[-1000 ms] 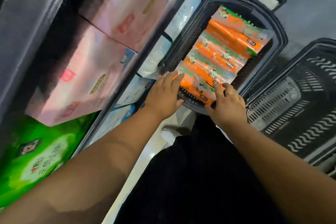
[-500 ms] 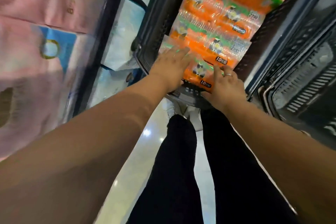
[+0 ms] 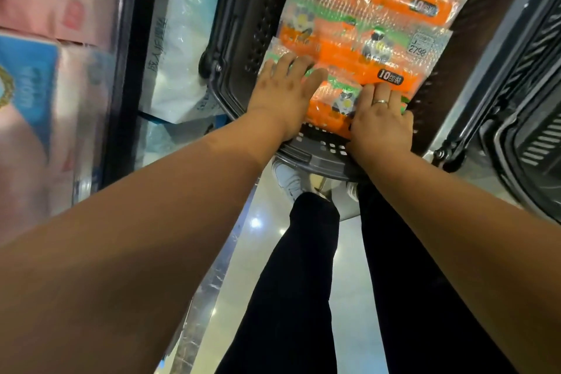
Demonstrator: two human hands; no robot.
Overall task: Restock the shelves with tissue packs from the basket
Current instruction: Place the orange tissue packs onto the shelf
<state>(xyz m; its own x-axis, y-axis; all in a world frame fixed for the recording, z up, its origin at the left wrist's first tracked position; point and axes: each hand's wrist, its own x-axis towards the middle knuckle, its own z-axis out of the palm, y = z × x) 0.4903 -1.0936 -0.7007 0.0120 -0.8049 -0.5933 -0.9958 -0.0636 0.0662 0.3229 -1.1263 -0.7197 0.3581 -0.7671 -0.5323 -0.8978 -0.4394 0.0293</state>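
Inside the basket (image 3: 315, 158), orange tissue packs (image 3: 349, 9) fill it wall to wall. Our left hand (image 3: 282, 91) and right hand (image 3: 379, 118) press flat, fingers straight, on the nearest pack (image 3: 335, 99) by the basket's near rim.

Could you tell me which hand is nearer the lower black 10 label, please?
Right: the right hand reaches just below the label; the left hand lies flat further to its left.

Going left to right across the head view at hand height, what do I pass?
In order: shelf packs → white bag → left hand → right hand → second basket.
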